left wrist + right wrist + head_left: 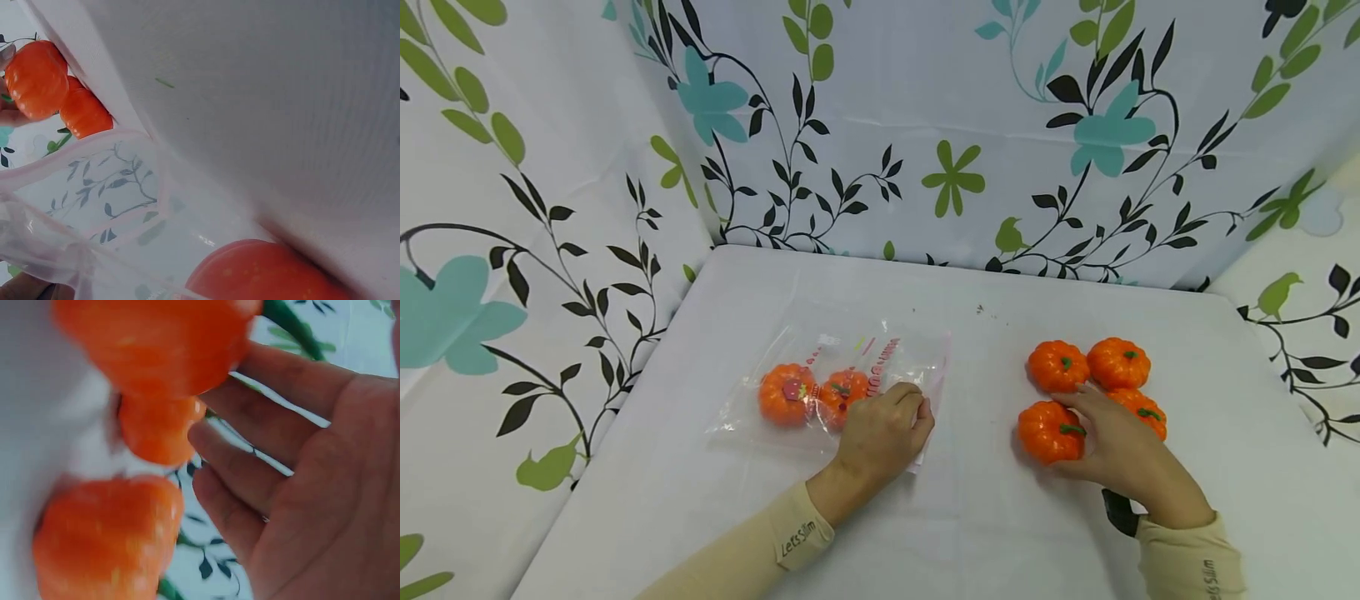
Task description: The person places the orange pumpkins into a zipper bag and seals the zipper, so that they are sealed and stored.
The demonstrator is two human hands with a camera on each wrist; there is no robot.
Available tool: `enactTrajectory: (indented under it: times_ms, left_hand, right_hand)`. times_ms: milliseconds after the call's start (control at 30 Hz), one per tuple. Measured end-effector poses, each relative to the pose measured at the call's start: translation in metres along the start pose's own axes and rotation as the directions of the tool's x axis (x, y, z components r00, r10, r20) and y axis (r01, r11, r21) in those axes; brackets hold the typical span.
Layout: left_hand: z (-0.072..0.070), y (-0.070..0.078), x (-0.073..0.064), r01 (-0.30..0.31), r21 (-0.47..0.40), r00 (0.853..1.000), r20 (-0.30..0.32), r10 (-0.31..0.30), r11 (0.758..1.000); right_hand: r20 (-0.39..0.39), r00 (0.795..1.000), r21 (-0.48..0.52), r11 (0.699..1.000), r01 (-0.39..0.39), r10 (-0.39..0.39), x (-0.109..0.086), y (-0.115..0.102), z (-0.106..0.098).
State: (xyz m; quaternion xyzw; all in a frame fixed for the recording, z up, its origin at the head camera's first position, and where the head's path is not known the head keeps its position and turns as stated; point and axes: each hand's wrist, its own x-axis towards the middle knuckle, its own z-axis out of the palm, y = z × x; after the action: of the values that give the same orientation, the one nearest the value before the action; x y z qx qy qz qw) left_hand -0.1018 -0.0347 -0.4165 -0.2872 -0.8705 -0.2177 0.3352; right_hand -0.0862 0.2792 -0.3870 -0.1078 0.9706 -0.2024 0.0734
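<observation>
At the open edge of a clear plastic zip bag [917, 350], my left hand [883, 429] grips the plastic with curled fingers. Two small orange toy pumpkins lie inside: one pumpkin [786, 396] at the left, and another pumpkin [835, 393] partly behind the hand. My right hand [1120, 446] holds the nearest loose pumpkin [1047, 432] between thumb and fingers, its green stem facing the palm. The right wrist view shows this pumpkin [162, 344] against the fingers. In the left wrist view, the bag's mouth [81, 147] gapes, with a bagged pumpkin [256, 275] below.
Three more pumpkins sit close around the right hand: one [1057, 366] behind, one [1118, 362] at the back right, and one [1141, 410] partly covered by the hand. A white table [985, 542] carries everything. A patterned curtain [880, 125] hangs behind it.
</observation>
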Motion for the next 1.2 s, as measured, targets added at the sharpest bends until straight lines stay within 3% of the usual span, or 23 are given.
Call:
enactTrajectory:
  times_ms: [167, 433, 667, 967, 1200]
  left_hand:
    - [-0.001, 0.001, 0.0, 0.003, -0.004, 1.0, -0.003, -0.003, 1.0]
    - [-0.003, 0.001, 0.0, -0.008, -0.002, 1.0, -0.003, 0.008, 1.0]
    - [-0.004, 0.002, 0.001, -0.027, -0.007, 0.999, -0.023, 0.027, 1.0]
    - [-0.002, 0.001, 0.0, -0.035, -0.018, 0.998, -0.043, 0.035, 0.999]
    - [0.0, -0.002, 0.0, -0.048, -0.014, 0.997, -0.055, 0.047, 0.999]
  right_hand:
    - [-0.056, 0.998, 0.028, 0.999, 0.039, -0.038, 0.01, -0.014, 0.011]
    - [-0.135, 0.987, 0.102, 0.989, 0.105, -0.09, 0.042, -0.044, 0.042]
    - [-0.19, 0.973, 0.088, 0.985, 0.148, -0.129, 0.064, -0.068, 0.062]
    - [-0.218, 0.97, 0.104, 0.986, 0.131, -0.106, 0.08, -0.085, 0.074]
    - [-0.216, 0.976, 0.179, 0.981, 0.073, -0.033, 0.089, -0.091, 0.081]
